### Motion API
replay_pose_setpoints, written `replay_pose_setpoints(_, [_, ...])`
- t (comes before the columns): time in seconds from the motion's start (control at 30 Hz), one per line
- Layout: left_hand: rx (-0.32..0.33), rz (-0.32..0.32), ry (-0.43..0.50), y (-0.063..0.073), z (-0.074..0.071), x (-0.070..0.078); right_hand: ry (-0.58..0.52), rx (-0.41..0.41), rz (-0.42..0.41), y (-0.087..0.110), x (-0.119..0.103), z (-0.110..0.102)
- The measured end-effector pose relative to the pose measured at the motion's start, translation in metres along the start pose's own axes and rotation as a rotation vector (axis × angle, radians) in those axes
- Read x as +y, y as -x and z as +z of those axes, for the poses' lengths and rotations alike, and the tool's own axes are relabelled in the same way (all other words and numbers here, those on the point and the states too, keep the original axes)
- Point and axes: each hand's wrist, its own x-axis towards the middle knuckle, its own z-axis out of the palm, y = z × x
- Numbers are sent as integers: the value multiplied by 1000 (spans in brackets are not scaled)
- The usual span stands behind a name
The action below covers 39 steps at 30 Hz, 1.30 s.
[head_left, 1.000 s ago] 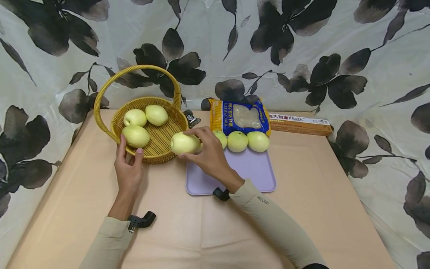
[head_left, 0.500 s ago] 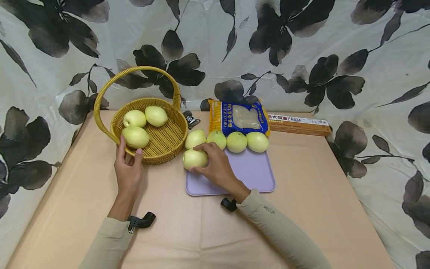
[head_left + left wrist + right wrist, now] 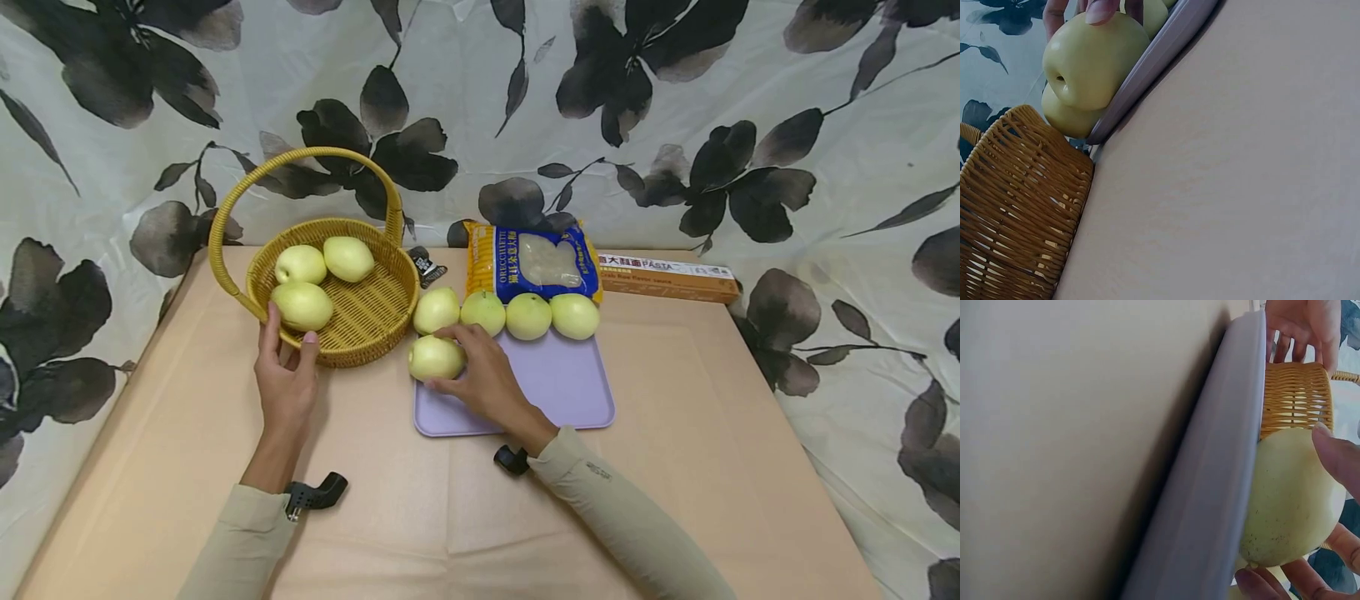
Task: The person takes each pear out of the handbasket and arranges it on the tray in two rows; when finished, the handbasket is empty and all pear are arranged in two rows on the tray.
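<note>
My right hand pinches a pale green apple between thumb and fingers, at the left end of a lilac tray. In the right wrist view, this apple sits against the tray's rim. A row of several like apples lines the tray's far side. My left hand rests against the near left side of a yellow wicker basket, its fingers and thumb fairly straight at the rim. Three apples lie in the basket's left and back part.
Behind the tray lies a blue and yellow pasta bag, with a long pasta box to its right. A small black packet lies between basket and bag. The basket's tall handle arches above it. A floral cloth hangs behind the table.
My right hand has moved the apple from beside the basket's rim rightward and nearer, onto the tray's left end. Over the last half second it barely moves. My left hand stays at the basket.
</note>
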Motion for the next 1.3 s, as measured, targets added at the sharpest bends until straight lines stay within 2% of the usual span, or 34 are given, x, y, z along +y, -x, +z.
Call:
replay_pose_setpoints(0.27, [1,-11,2,-1,1,-1,-14,36,-39,2,2,-9])
replay_pose_setpoints(0.53, [13,-16,-18,0,1,0,-126,99,-107,-18,-22,-10])
replay_pose_setpoints(0.8, [4,2,-43,0,2,0,-187,81,-177,-44,-53,13])
replay_pose_setpoints(1.1, [0,-37,-22,-3,2,0,-332,34,-168,-78,-77,43])
replay_pose_setpoints(1.3, [-1,-37,-28,-3,1,-1,-349,34,-161,-101,-91,61])
